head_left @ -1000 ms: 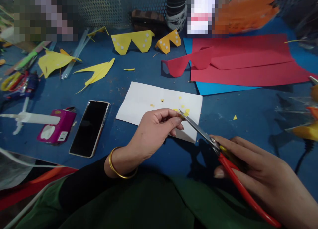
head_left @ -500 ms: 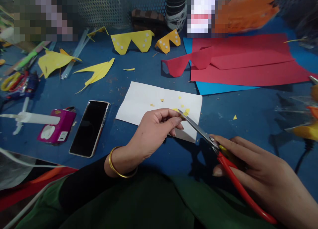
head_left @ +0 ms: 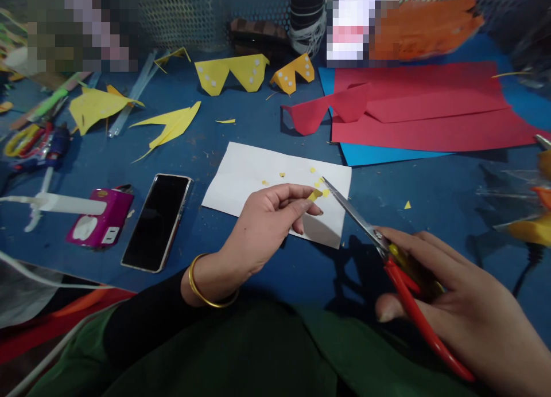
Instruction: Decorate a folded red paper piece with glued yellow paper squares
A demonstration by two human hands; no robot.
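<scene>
Between thumb and forefinger, my left hand [head_left: 271, 228] pinches a small strip of yellow paper [head_left: 315, 194] above a white sheet [head_left: 241, 173]. Several tiny yellow paper bits [head_left: 313, 170] lie on that sheet. My right hand [head_left: 456, 294] is closed round scissors [head_left: 359, 216] with red and yellow handles. Their blades look closed or nearly so, with the tips just right of the strip and apart from it.
Yellow paper glasses [head_left: 232, 74], orange paper glasses [head_left: 293, 74] and red paper glasses [head_left: 327, 107] lie at the back, near red sheets [head_left: 422, 98]. A phone [head_left: 157, 222], a purple box [head_left: 101, 216] and a glue gun [head_left: 54, 144] lie to the left.
The scissors have moved slightly right, away from the yellow strip, and their tips no longer overlap it. My left hand stays almost in place, the strip still pinched.
</scene>
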